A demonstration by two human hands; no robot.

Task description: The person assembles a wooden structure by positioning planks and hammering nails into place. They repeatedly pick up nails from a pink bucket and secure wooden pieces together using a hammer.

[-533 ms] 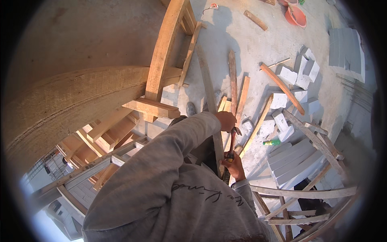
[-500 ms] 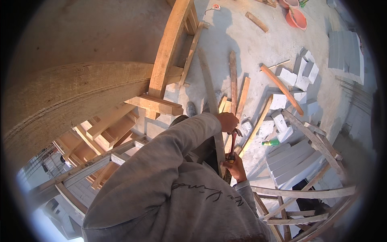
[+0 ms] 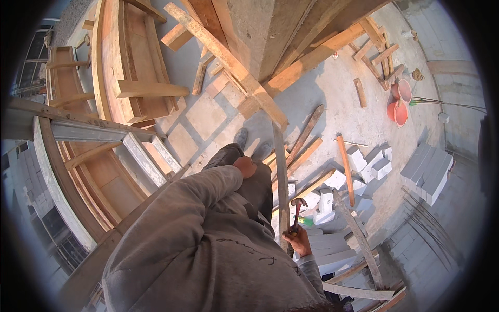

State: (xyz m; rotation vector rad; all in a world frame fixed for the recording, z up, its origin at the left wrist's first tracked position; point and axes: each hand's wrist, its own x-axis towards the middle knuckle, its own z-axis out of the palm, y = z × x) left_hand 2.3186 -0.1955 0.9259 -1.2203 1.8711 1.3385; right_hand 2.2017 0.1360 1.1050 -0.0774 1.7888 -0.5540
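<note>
- Two bare hands show in the lower middle of the frame, below grey sleeves.
- Right hand (image 3: 298,242), low and right of centre: its fingers are wrapped around the handle of a hammer (image 3: 297,214), gripping it near the lower end.
- Hammer: right of centre in the lower half of the frame, handle roughly upright in the picture, metal head uppermost, red showing along the handle.
- Just left of the hammer, a narrow grey plank (image 3: 282,182) runs from mid-frame down toward the right hand; whether the hand touches it, I cannot tell.
- Left hand (image 3: 245,166), at the centre of the frame, lies over or against the dark trousers (image 3: 258,183); its fingers look curled in, but I cannot tell whether they enclose anything.
- Two grey shoes (image 3: 240,136) stand on the floor above the left hand.
- A pale timber (image 3: 223,57) slants from the upper left down to the centre, its lower end close to the plank's top.
- Wooden box-like forms (image 3: 112,62) fill the upper left.
- White broken blocks (image 3: 358,162) lie right of centre, beside a reddish timber (image 3: 345,169).
- Farther right sits a stack of grey blocks (image 3: 427,169); above it, two orange buckets (image 3: 397,113).
</note>
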